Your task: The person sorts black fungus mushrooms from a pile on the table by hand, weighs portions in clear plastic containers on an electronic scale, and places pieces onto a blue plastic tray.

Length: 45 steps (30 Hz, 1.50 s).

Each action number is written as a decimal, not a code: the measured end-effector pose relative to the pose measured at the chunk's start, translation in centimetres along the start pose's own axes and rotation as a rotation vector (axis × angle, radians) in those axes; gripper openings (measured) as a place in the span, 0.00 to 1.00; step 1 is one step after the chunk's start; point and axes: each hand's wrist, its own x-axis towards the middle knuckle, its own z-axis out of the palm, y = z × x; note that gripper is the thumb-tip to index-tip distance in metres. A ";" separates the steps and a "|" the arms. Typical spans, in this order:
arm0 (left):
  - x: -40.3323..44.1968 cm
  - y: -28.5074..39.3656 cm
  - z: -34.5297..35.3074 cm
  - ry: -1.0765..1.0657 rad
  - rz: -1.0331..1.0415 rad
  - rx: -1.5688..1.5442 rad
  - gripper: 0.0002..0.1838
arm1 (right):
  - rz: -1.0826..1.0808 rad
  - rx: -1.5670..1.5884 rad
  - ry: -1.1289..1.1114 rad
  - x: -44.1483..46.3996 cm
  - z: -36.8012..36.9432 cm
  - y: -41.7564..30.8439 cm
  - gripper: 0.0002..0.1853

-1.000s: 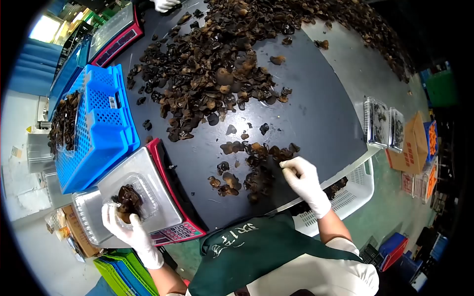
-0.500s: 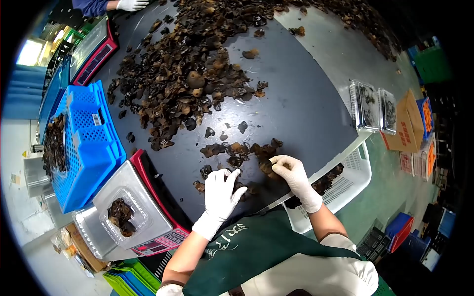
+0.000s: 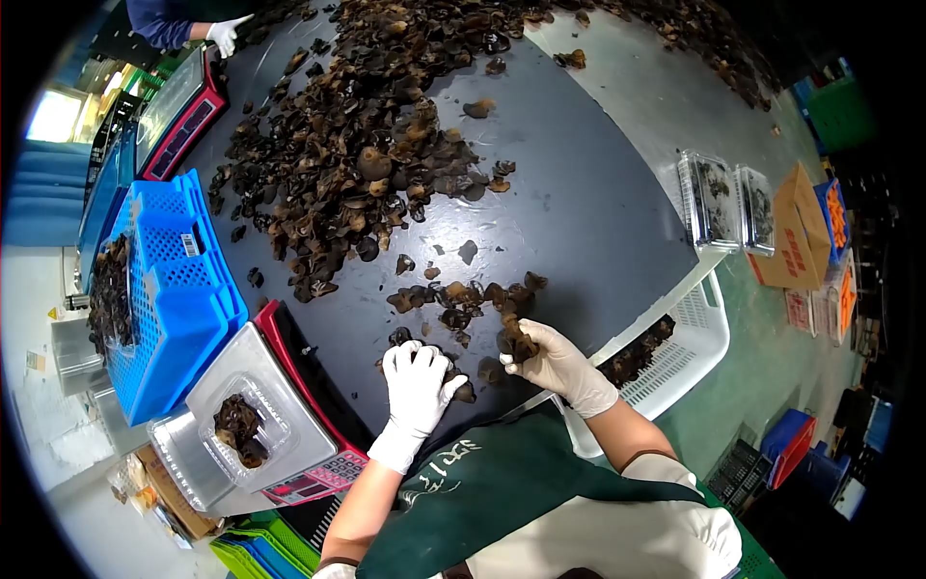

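My right hand [image 3: 559, 362], in a white glove, pinches a brown wood ear mushroom [image 3: 516, 340] just above the table's near edge. Lower on the left, my gloved left hand [image 3: 417, 391] rests with curled fingers over dark pieces on the grey table [image 3: 579, 212]. A wood ear mushroom [image 3: 464, 391] pokes out beside its thumb; the fingers partly hide what they hold. Beyond both hands runs a small row of wood ear mushrooms [image 3: 458, 301]. The large pile of wood ear mushrooms [image 3: 357, 164] spreads farther back.
On the left, a scale [image 3: 289, 425] bears a clear plastic box [image 3: 275, 422] with mushrooms inside. Blue crates [image 3: 174, 328] stand behind it. A white basket [image 3: 699, 333] hangs below the right edge, near filled clear boxes [image 3: 709, 198]. Another person's gloved hand [image 3: 227, 34] is at far left.
My right hand has drawn toward me, bringing the wood ear mushroom off the row. My left hand has shifted slightly left and down. The other person's hand has moved left and turned downward.
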 end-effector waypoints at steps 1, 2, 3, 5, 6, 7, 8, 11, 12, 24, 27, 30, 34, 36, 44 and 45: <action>-0.2 -0.1 -0.1 0.002 -0.006 0.004 0.16 | -0.007 -0.040 0.009 0.0 0.3 0.0 0.06; -0.3 -0.2 -0.2 0.042 -0.027 -0.025 0.15 | -0.001 -0.040 0.004 0.0 0.3 0.2 0.06; -0.3 -0.1 -0.5 0.083 -0.047 -0.054 0.15 | -0.044 -0.132 0.011 0.1 0.3 0.4 0.06; -0.6 0.7 -2.0 0.216 -0.176 -0.207 0.11 | -0.089 -0.225 0.012 0.1 0.6 0.8 0.06; -1.2 1.0 -1.8 0.213 -0.350 -0.499 0.10 | -0.176 -0.523 0.052 -0.1 0.9 1.4 0.06; -1.9 1.1 -1.3 0.207 -0.524 -0.792 0.09 | -0.261 -0.822 0.092 -0.3 1.2 2.0 0.07; -2.3 1.0 -0.9 0.188 -0.648 -1.147 0.07 | -0.311 -0.855 0.027 -0.4 1.4 2.9 0.08; -3.4 -0.3 -0.6 -0.116 -0.874 -1.927 0.17 | -0.317 -1.010 -0.244 -1.1 3.9 4.3 0.08; -3.3 -0.1 -0.8 -0.206 -0.857 -2.272 0.23 | -0.284 -1.119 -0.275 -1.5 5.4 3.8 0.09; 2.0 -3.4 -1.2 0.071 -0.773 -1.309 0.11 | -1.082 -2.069 0.368 4.5 3.1 -2.9 0.09; 4.1 -4.2 -0.9 0.298 -0.425 -0.604 0.20 | -1.158 -1.519 0.214 4.1 3.7 -2.9 0.03; 5.8 -3.9 -1.4 0.208 -0.424 -0.368 0.27 | -0.959 -1.358 0.193 4.0 3.9 -2.4 0.05; 5.8 -4.5 0.4 0.218 -0.396 -0.315 0.11 | -0.870 -1.644 0.146 4.3 5.2 -0.6 0.13; 5.1 -4.7 0.1 0.268 -0.401 -0.453 0.10 | -0.929 -1.887 0.046 5.1 5.0 0.1 0.18; 0.4 -4.9 -3.0 0.272 -0.813 -1.750 0.12 | -0.936 -1.957 -0.011 6.3 5.1 0.6 0.07; -0.1 -4.7 -3.3 0.279 -0.842 -1.943 0.13 | -0.915 -1.783 -0.012 5.8 5.7 0.3 0.06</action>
